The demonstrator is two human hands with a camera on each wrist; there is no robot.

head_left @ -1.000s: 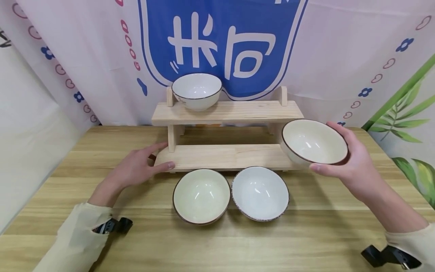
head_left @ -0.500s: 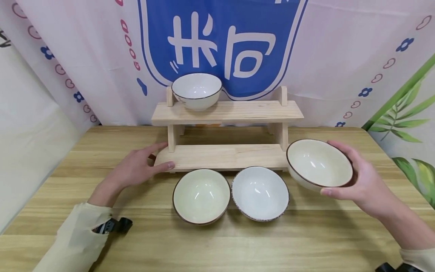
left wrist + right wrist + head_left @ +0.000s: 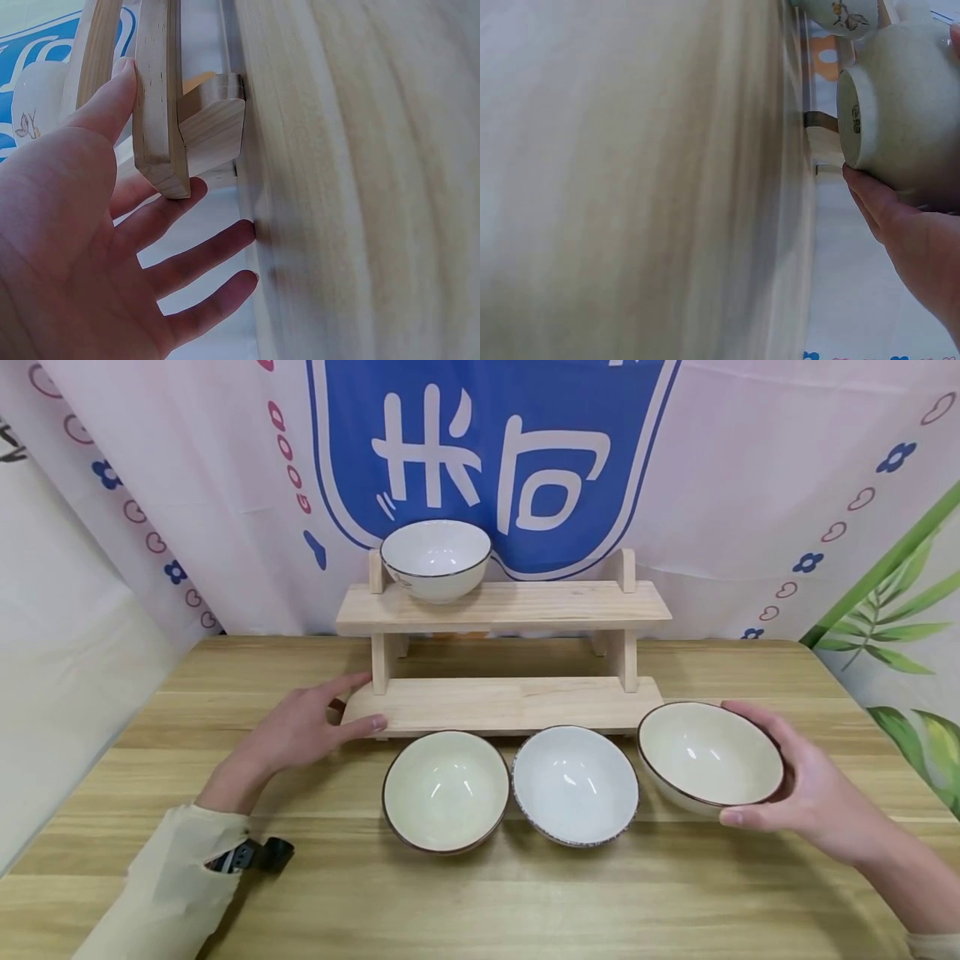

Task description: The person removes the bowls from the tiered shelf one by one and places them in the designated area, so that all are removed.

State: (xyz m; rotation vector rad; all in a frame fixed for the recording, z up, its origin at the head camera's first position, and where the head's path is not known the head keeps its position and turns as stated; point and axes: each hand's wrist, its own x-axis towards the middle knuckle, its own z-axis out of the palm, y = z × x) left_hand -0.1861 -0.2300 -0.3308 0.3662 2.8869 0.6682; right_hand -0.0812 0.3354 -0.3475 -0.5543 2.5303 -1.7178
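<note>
Right hand (image 3: 813, 793) grasping here: its grip has a round cream ceramic bowl with a brown rim (image 3: 711, 752), tilted and clear of the desk (image 3: 525, 902), just off the right end of the two-tier pale wooden rack (image 3: 517, 703). The bowl covers the rack's near right corner, and most of those fingers vanish behind it. In the right wrist view, bowl and hand both run off the edge; there's a dark mark on the base, too small to read.

Over on the left, the left hand (image 3: 296, 731) grips the lower board's end, thumb on top; the fingers underneath show only in the left wrist view.

Near side now: a pale yellow-green bowl with a brown rim (image 3: 446, 792) and, right of it, a white bowl with a speckled dark rim (image 3: 576, 787), so close I can't tell whether they touch. Far left on the upper board sits a white bowl with a thin dark rim (image 3: 437, 562).
</note>
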